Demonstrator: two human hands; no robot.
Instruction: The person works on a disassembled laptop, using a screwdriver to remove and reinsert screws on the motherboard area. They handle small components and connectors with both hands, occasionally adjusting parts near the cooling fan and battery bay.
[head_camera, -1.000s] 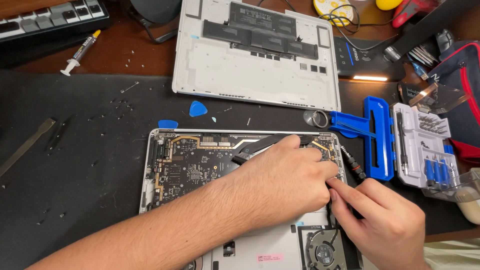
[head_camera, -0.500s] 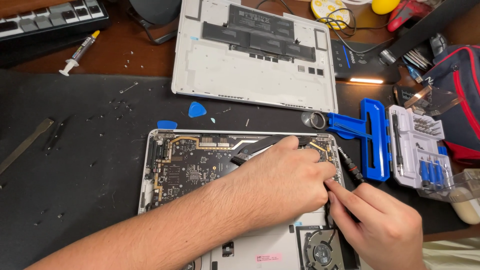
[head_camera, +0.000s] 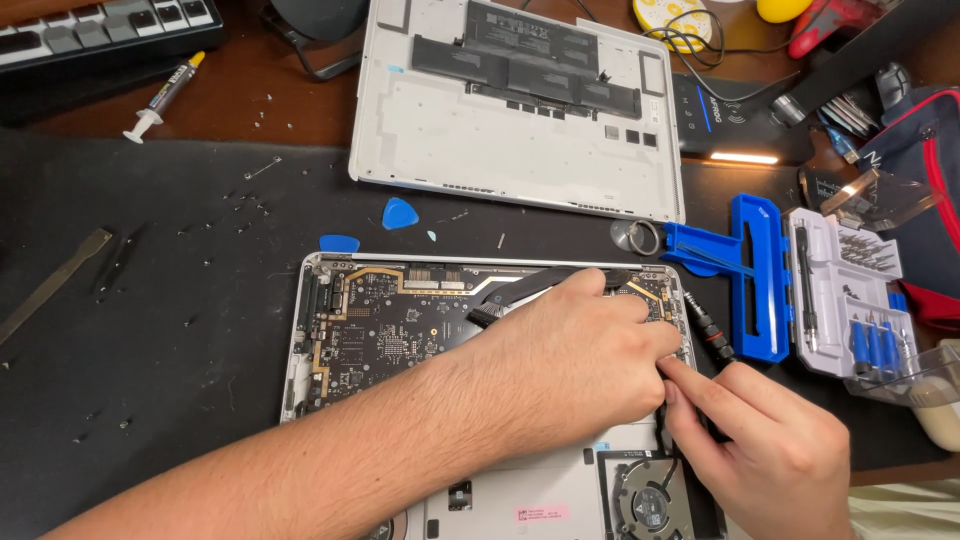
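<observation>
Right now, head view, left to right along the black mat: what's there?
Flat metal pry tool → blue triangular picks → opened laptop chassis with dark circuit board → left hand → right hand → white screwdriver-bit case.

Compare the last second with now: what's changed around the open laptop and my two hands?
Very little. The right hand has edged slightly toward the left hand, its fingers still pinched at the right edge of the open silver laptop's dark circuit board. The left hand stays pressed flat over the board. The black screwdriver, blue tool case and detached grey bottom cover lie as before.
</observation>
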